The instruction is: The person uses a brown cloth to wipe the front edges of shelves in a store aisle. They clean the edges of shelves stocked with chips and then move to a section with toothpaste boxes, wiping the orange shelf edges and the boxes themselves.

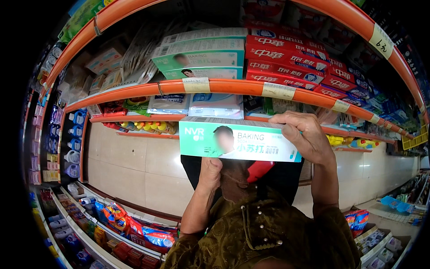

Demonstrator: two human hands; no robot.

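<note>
Shop aisle, head view: light tiled floor [121, 172], w/ an orange-railed shelf unit [143, 89] in front. Middle shelf carries cartons — a stack of teal-and-white boxes [201, 58], at least 2 fronts visible, and next to it, on the R, a bigger pile of red boxes [286, 58], too many overlapped for an exact count. Contents of all can't be seen, just the printed outsides.

One long teal-and-white carton [251, 154], same look as the stacked ones, is up in front of the person's olive top [224, 233], just below the middle rail & over the floor. Front panel faces the camera, w/ a person's pic on it; what's inside can't be told.

Grip: 2 hands, 1 carton. R hand [309, 139] is closed over the carton's R end, fingers bent along the top edge & front corner. L hand [208, 175] is at the lower edge, L of centre, thumb up against it; its fingers are hidden by the carton, so can't tell how far open.

Other containers: approx 5 blue/purple bottles [74, 143] in a column far L; several yellow bottles [156, 127] on the bottom shelf; bright red/blue/orange bags [134, 228] lower L.
</note>
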